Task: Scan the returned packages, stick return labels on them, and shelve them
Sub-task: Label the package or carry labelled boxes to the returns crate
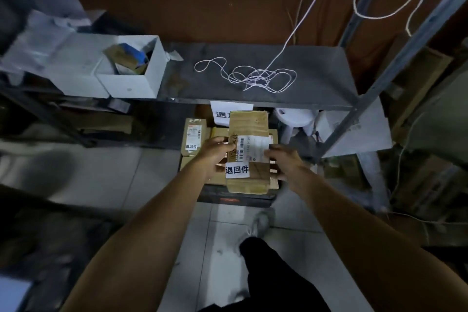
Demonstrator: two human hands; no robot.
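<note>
A long brown cardboard package (249, 129) hangs below the dark shelf board (316, 88), over a pile of other parcels. It carries a white shipping label with a barcode and a white return sticker (237, 170) with dark characters. My left hand (215, 153) grips its left edge. My right hand (285, 161) holds its right edge with the fingers curled under it. Another boxed package (193, 138) with its own return sticker lies to the left in the pile.
A tangled white cord (255, 76) lies on the shelf board. An open white box (136, 68) with small items stands at its left end. A white stool (295, 118) and a grey metal upright (379, 78) stand to the right. My foot (255, 225) is on the tiled floor.
</note>
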